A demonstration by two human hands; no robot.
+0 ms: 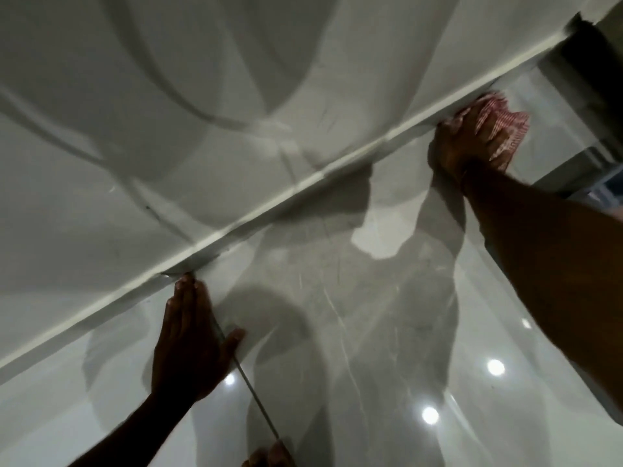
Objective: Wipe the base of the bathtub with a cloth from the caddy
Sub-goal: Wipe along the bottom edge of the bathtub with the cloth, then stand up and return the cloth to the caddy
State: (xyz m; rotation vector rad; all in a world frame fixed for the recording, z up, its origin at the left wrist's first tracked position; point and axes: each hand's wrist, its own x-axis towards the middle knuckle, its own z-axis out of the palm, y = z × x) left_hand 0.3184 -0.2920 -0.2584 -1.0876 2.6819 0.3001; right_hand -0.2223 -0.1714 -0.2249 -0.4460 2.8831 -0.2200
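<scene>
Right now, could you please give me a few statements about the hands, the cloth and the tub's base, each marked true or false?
1. The right hand presses a red-and-white cloth against the bathtub's base. True.
2. The left hand holds a second cloth. False: it lies flat and bare on the glossy floor.
3. The cloth is plain blue. False: it is red-and-white checked.
4. The left hand's fingers reach close to the base. True.

Glossy marbled floor tiles, smooth white tub, checked woven cloth
</scene>
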